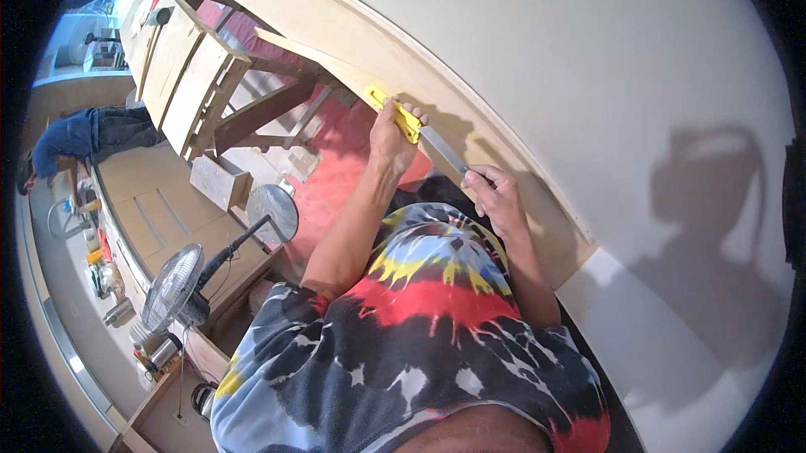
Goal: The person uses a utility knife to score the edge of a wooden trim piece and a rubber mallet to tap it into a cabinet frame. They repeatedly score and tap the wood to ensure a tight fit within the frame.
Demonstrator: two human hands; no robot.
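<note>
In front of my chest I hold a yellow-handled tool (406, 123) with a flat grey metal blade; its exact kind is unclear. My left hand (389, 136) is wrapped round the yellow handle. The far part of the handle sticks out past my fingers. The fingers of my right hand (497, 198) close on the other end of the blade, hiding its tip. Just beyond both hands runs a long pale wooden board (361, 33) along the wall. A thin wooden strip (295, 47) juts out near its edge.
A wooden workbench (191, 99) stands at the far left above a red floor covering (337, 155). Closer on the left is a standing fan (174, 287). Beyond it, another person in a dark blue shirt (65, 136) bends over a cluttered counter (71, 302). The pale wall (604, 50) borders my right.
</note>
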